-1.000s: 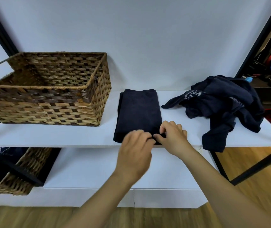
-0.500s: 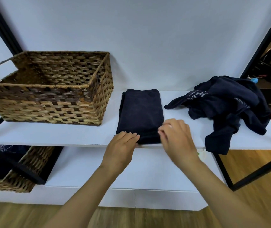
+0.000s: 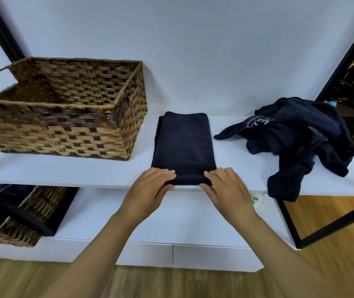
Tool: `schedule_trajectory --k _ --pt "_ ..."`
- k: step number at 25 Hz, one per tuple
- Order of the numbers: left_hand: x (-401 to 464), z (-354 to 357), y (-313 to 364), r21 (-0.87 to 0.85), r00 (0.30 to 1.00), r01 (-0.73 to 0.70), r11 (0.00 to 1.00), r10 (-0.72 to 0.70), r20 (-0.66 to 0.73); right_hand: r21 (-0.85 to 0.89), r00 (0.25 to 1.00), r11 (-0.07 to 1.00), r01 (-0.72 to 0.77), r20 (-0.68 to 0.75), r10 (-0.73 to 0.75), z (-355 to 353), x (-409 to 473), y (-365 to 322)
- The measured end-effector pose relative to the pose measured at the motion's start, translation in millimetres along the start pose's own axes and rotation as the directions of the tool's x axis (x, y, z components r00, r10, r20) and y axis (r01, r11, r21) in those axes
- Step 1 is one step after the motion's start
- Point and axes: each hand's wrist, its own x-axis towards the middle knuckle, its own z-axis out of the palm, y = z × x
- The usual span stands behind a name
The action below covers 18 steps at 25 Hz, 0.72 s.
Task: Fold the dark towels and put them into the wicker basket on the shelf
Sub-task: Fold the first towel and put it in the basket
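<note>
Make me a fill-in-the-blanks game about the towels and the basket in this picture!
1. The folded towel lies to the ____ of the wicker basket.
2. The left hand and right hand grip the towel's ____ end.
3. The crumpled pile hangs over the ____ edge of the shelf.
4. The basket on the shelf looks ____ inside.

Missing words: right; near; front; empty
</note>
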Motion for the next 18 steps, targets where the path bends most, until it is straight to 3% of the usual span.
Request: schedule_trajectory --k 8,11,14,16,18 --pt "34.1 -1.6 23.9 0.313 0.975 0.205 0.927 -0.222 0.021 0.021 0.962 0.982 -0.188 0.205 0.180 -5.4 24.6 -1.5" --pt "53.5 -8.0 34.3 0.403 0.905 0.311 0.860 -0.398 0.151 -0.058 0.914 0.971 -0.230 0.329 0.236 -11.0 41.7 -4.4" --pt "71.8 -12.0 41.6 0.414 0.841 0.441 0.796 -0.528 0.119 -0.137 0.851 0.948 -0.289 0.416 0.320 -12.2 56.9 -6.5" --pt "73.8 -12.6 47.4 0.450 0.888 0.364 0.816 -0.449 0.096 -0.109 0.872 0.939 -0.327 0.347 0.344 -8.3 58.3 -8.8" --pt "66.2 -6.4 47.4 0.422 0.972 0.160 0.892 -0.217 0.090 -0.038 0.937 0.969 -0.243 0.249 0.244 -4.3 53.1 -10.0"
